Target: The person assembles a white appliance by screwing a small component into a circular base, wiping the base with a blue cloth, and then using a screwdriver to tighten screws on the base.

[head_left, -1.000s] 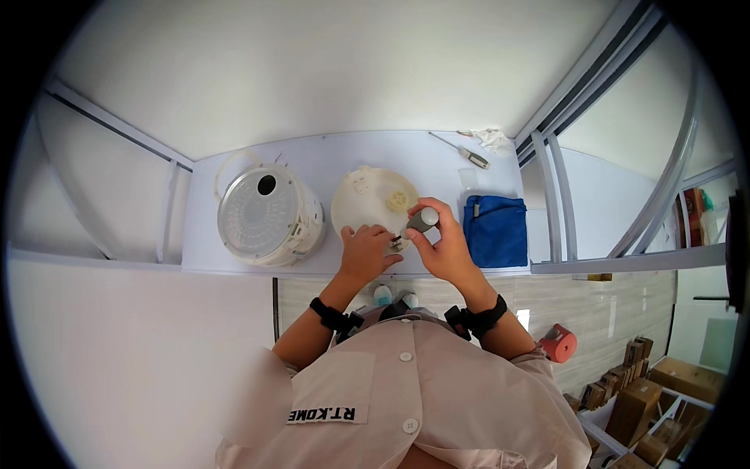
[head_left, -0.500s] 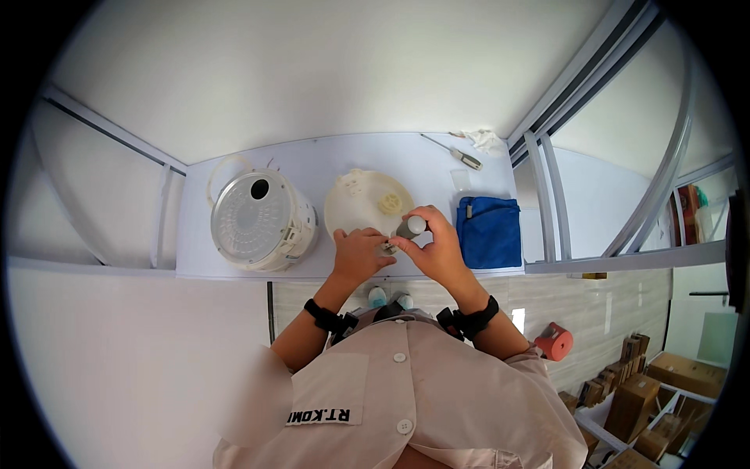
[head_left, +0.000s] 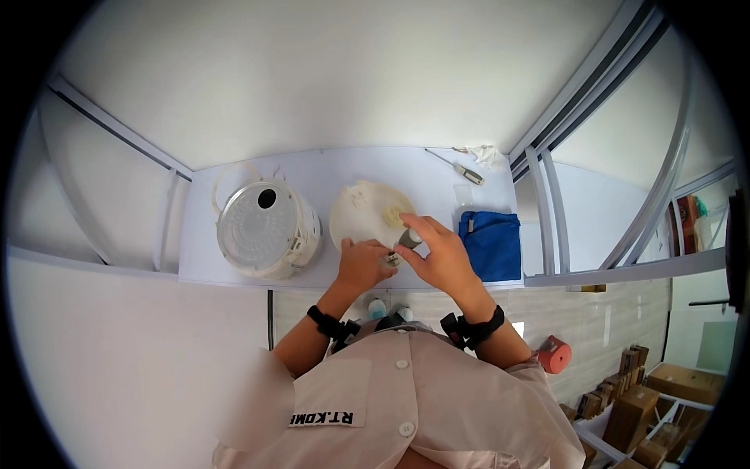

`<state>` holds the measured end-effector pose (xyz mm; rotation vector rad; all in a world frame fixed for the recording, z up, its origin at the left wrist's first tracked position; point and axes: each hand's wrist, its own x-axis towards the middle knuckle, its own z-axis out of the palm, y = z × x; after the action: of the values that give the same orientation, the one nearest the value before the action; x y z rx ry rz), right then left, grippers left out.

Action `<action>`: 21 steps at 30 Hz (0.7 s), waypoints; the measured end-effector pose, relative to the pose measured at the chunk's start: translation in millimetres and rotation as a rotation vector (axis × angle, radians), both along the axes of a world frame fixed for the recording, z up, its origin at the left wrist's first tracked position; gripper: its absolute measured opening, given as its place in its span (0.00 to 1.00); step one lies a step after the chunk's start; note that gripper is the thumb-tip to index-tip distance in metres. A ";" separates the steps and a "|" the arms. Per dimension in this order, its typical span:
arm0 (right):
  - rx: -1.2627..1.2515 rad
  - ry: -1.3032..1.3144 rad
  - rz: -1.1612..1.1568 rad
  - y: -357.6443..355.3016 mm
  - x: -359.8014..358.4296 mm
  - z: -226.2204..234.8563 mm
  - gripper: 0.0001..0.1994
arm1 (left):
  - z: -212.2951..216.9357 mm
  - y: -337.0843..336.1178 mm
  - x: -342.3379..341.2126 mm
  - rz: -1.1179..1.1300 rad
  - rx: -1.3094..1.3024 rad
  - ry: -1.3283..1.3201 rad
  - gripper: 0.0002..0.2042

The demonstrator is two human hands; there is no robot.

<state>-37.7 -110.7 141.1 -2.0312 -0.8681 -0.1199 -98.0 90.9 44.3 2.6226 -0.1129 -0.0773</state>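
Observation:
My right hand [head_left: 444, 258] is closed round a grey cylindrical tool handle [head_left: 408, 239], similar to a screwdriver's, tilted over the table's front edge. Any shaft on it is hidden by the fingers. Close beside it, my left hand [head_left: 362, 266] pinches a small pale part [head_left: 392, 259] with a bit of metal on it. The tool's lower end meets or nearly meets this part. Just beyond both hands lies a round cream lid [head_left: 349, 223], with a small pale yellow round piece [head_left: 393, 215] on its right side.
A white rice cooker [head_left: 266, 227] with a metal top plate stands left on the table. A blue cloth pouch [head_left: 491, 246] lies right. Behind it are a screwdriver [head_left: 467, 173], a small clear bag [head_left: 463, 195] and a crumpled white tissue [head_left: 488, 156]. White frame rails flank the table.
The right hand has turned, and the grey handle in it is tipped differently, its pale end less in view. The left hand keeps its pinch. The whole view has shifted slightly.

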 end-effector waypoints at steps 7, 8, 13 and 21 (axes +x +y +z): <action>-0.353 -0.259 -0.290 4.1 -8.6 25.2 0.20 | -0.8 -0.4 0.9 0.008 0.045 0.021 0.21; -0.344 -0.281 -0.305 4.9 -6.8 23.0 0.19 | -2.9 0.4 1.8 0.004 0.043 0.029 0.22; -0.279 -0.298 -0.222 7.9 0.3 19.2 0.11 | -2.5 -0.4 3.2 -0.018 0.055 0.004 0.21; -0.376 -0.234 0.013 -6.1 6.6 31.0 0.08 | -7.3 8.2 11.4 -0.047 0.080 -0.001 0.21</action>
<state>-31.1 -116.8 172.1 -2.3939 -1.1156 -0.2030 -86.7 99.0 37.0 2.6997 -0.1754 -0.0991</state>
